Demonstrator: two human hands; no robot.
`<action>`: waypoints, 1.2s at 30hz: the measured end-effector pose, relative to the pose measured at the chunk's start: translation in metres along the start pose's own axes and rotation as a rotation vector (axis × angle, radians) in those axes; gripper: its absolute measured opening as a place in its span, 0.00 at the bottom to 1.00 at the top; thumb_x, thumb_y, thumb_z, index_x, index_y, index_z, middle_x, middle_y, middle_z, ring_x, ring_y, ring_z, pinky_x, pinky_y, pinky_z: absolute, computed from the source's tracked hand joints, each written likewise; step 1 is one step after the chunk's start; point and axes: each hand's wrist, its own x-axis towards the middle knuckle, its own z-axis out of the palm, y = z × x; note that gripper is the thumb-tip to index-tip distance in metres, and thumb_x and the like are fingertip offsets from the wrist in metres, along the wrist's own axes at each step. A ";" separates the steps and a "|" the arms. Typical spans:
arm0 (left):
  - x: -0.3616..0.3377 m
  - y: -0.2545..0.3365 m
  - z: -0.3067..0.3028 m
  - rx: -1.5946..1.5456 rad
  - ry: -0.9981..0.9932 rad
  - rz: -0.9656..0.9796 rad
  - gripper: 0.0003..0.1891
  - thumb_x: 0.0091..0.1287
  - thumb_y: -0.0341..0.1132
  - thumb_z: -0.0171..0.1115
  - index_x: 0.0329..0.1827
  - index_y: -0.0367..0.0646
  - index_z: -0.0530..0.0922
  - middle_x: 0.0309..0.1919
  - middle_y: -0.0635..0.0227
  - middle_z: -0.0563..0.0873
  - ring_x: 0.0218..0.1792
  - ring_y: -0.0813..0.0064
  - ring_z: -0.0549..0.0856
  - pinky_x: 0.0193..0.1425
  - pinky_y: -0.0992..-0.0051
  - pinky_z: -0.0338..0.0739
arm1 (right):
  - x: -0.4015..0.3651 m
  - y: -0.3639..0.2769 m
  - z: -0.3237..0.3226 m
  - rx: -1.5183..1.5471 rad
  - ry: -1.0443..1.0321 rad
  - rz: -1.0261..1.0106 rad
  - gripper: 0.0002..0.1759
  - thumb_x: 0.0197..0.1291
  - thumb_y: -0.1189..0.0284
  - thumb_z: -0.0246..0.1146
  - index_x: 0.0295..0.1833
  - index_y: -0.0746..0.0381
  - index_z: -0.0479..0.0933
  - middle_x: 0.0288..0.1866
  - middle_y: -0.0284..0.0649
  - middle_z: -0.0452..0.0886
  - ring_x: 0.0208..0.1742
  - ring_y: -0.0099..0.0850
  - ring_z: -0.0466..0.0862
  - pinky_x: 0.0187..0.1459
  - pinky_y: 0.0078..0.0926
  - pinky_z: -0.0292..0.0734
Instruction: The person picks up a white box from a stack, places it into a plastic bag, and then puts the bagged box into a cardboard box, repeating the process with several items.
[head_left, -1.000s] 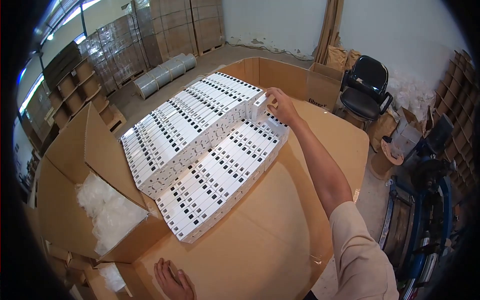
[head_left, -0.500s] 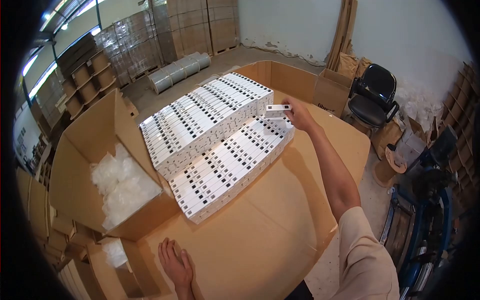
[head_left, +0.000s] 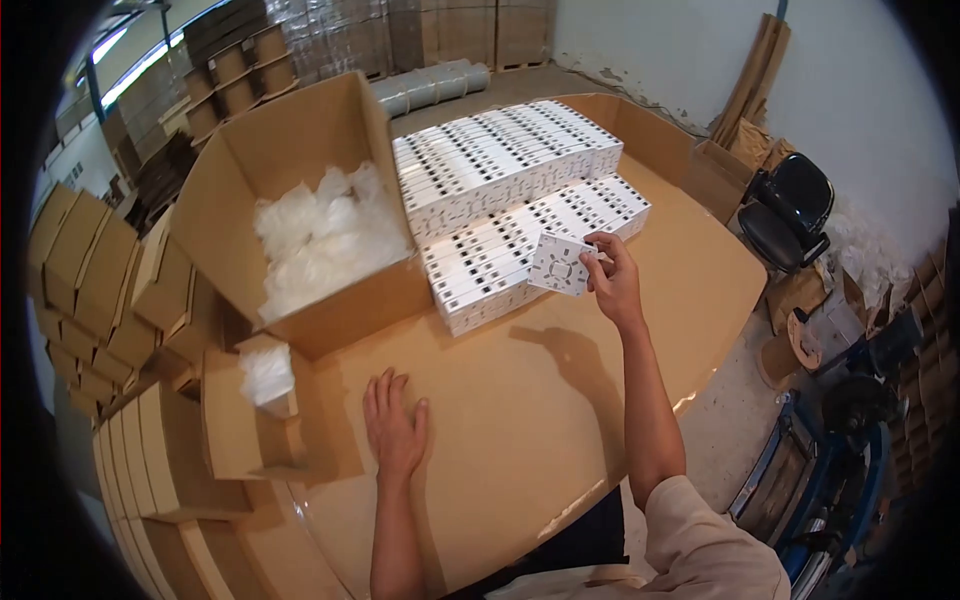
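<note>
My right hand [head_left: 612,272] grips a flat white square box [head_left: 560,264] by its right edge, fingers on top and thumb on the near face. Dark printed marks and a round pattern show on that face. Just behind it, rows of the same white boxes stand on edge in a higher back stack [head_left: 500,160] and a lower front stack [head_left: 470,268]. My left hand [head_left: 396,424] lies palm down on the cardboard-covered table [head_left: 520,420], fingers a little apart and holding nothing.
Left of the stacks stands a large open carton [head_left: 340,318] with clear plastic bags [head_left: 330,235] inside. A small open box [head_left: 232,430] with a plastic bag sits nearer, beside more brown boxes [head_left: 165,450]. A black chair [head_left: 785,215] stands beyond the table's right edge.
My right hand has brought the white box nearer and turned its broad patterned face toward me. My view has shifted, with more of the boxes at left showing. The left hand stays at the table.
</note>
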 end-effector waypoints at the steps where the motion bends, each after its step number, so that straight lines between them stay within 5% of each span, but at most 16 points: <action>1: -0.002 -0.001 -0.001 -0.021 -0.005 -0.001 0.24 0.71 0.40 0.65 0.68 0.41 0.74 0.74 0.55 0.72 0.77 0.46 0.64 0.83 0.50 0.55 | -0.011 -0.004 0.012 0.026 -0.017 -0.002 0.14 0.71 0.79 0.66 0.60 0.65 0.76 0.52 0.44 0.84 0.25 0.15 0.76 0.23 0.17 0.69; 9: 0.002 -0.008 -0.013 -0.181 -0.020 -0.017 0.18 0.74 0.36 0.63 0.63 0.40 0.77 0.69 0.58 0.77 0.77 0.50 0.66 0.81 0.54 0.59 | -0.069 -0.018 0.094 0.099 -0.178 0.043 0.14 0.71 0.82 0.65 0.60 0.66 0.76 0.53 0.42 0.83 0.25 0.15 0.76 0.23 0.17 0.69; 12: 0.007 -0.013 -0.014 -0.334 0.031 -0.094 0.16 0.76 0.35 0.62 0.62 0.40 0.78 0.63 0.55 0.81 0.72 0.54 0.73 0.77 0.57 0.66 | -0.089 -0.016 0.130 0.131 -0.258 0.093 0.15 0.70 0.82 0.65 0.61 0.66 0.76 0.52 0.42 0.84 0.24 0.15 0.76 0.23 0.18 0.71; 15: 0.015 -0.016 -0.016 -0.487 0.147 -0.245 0.15 0.78 0.37 0.61 0.63 0.41 0.78 0.46 0.58 0.86 0.53 0.65 0.85 0.61 0.65 0.77 | -0.106 -0.024 0.162 0.130 -0.343 0.123 0.17 0.69 0.81 0.66 0.63 0.65 0.77 0.48 0.41 0.85 0.23 0.16 0.77 0.23 0.19 0.73; 18: 0.018 -0.014 -0.029 -0.537 0.103 -0.443 0.15 0.78 0.38 0.60 0.62 0.40 0.77 0.33 0.59 0.84 0.36 0.66 0.85 0.48 0.66 0.81 | -0.119 -0.020 0.178 0.047 -0.419 0.163 0.18 0.68 0.79 0.68 0.62 0.64 0.80 0.39 0.40 0.87 0.23 0.18 0.80 0.24 0.21 0.75; 21: 0.017 -0.015 -0.023 -0.682 0.152 -0.452 0.16 0.82 0.42 0.57 0.64 0.42 0.78 0.26 0.74 0.79 0.29 0.84 0.76 0.36 0.78 0.73 | -0.125 -0.015 0.186 -0.004 -0.502 0.173 0.16 0.68 0.79 0.69 0.60 0.65 0.81 0.38 0.41 0.87 0.24 0.20 0.82 0.26 0.22 0.77; 26: 0.020 -0.016 -0.015 -0.959 0.230 -0.418 0.18 0.84 0.44 0.51 0.65 0.43 0.78 0.31 0.72 0.83 0.33 0.82 0.79 0.39 0.79 0.75 | -0.132 -0.026 0.191 0.020 -0.567 0.083 0.15 0.66 0.82 0.68 0.58 0.65 0.82 0.43 0.43 0.89 0.35 0.24 0.89 0.36 0.23 0.84; 32: 0.023 -0.034 -0.015 -1.086 0.207 -0.410 0.16 0.82 0.35 0.54 0.67 0.40 0.78 0.42 0.68 0.86 0.42 0.81 0.84 0.46 0.75 0.81 | -0.139 -0.017 0.197 0.196 -0.614 -0.036 0.15 0.67 0.85 0.65 0.58 0.66 0.81 0.70 0.48 0.77 0.62 0.30 0.84 0.54 0.25 0.86; 36: 0.026 -0.025 -0.012 -1.067 0.373 -0.349 0.16 0.80 0.32 0.58 0.67 0.40 0.78 0.46 0.67 0.86 0.47 0.78 0.83 0.50 0.73 0.81 | -0.148 0.006 0.213 0.284 -0.576 0.132 0.13 0.67 0.89 0.61 0.56 0.70 0.77 0.75 0.47 0.71 0.66 0.31 0.81 0.63 0.27 0.81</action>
